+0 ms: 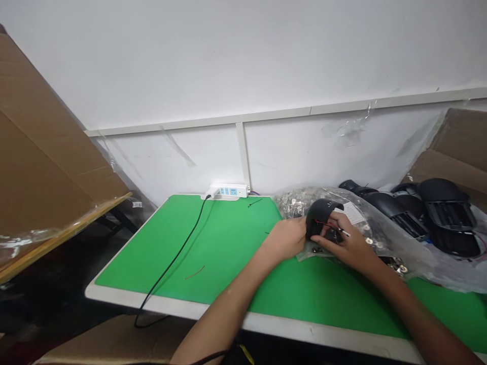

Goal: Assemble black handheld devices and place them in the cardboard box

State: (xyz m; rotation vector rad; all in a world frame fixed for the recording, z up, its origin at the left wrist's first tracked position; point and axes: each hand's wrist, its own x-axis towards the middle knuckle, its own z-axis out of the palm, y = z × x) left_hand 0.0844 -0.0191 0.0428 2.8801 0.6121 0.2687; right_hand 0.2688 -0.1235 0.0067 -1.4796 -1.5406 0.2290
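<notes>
A curved black plastic housing (318, 213) is held above the green table mat, with thin red and black wires and a small white connector (344, 232) hanging out of its open side. My right hand (348, 243) grips it from the right, thumb below and fingers reaching into the hollow. On its left edge my left hand (288, 237) is closed, the fingertips partly hidden behind the housing. Just behind both hands lies a clear plastic bag (300, 197) full of small metal parts.
Several black housings (445, 213) are piled at the right. A white power strip (232, 190) sits at the wall, its black cable (178, 253) crossing the green mat (224, 238). A short wire (195, 274) lies on the mat. Cardboard (45, 142) stands at the left.
</notes>
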